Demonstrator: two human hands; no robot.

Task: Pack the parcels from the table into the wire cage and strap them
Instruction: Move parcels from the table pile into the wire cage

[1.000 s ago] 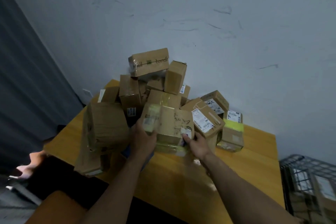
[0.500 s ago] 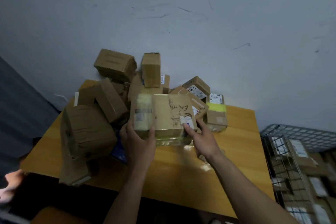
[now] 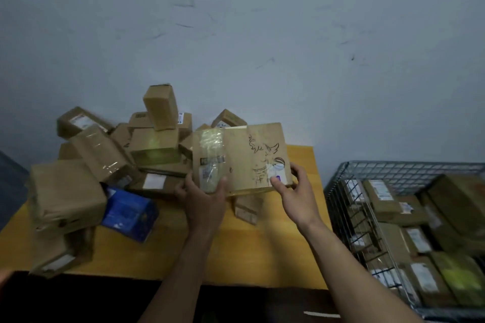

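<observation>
Two hands were seen in the head view, both closed on one flat cardboard parcel [image 3: 240, 158] that was held above the yellow bench [image 3: 262, 252]. The left hand [image 3: 203, 198] was clamped on the parcel's taped lower left part, the thumb laid on its face. The right hand [image 3: 296, 193] was wrapped round the lower right corner, beside a printed line drawing. A heap of parcels [image 3: 105, 162] was piled on the bench to the left, against the wall, a blue box [image 3: 130, 211] among them. The wire cage [image 3: 404, 168] was placed just right of the bench and was largely filled with boxes.
</observation>
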